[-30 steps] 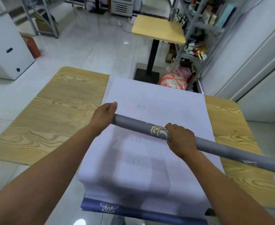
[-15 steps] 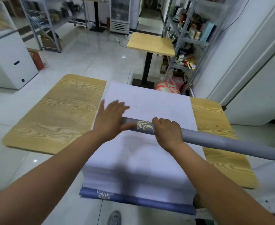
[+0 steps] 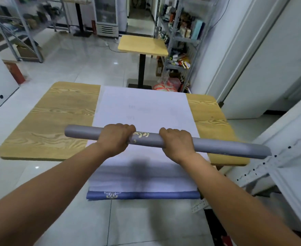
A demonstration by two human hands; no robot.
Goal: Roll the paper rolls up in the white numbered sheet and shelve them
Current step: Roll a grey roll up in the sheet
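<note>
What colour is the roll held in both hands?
The roll is grey with gold ornament; head view.

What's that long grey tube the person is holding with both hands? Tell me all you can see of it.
The grey roll is a long, slim tube of tightly rolled paper, matt grey, with a gold ornament printed near its middle. It lies almost level, crosswise over the white sheet on the wooden table, and its ends reach past the sheet on both sides. The left hand and right hand grip it from above.
</note>
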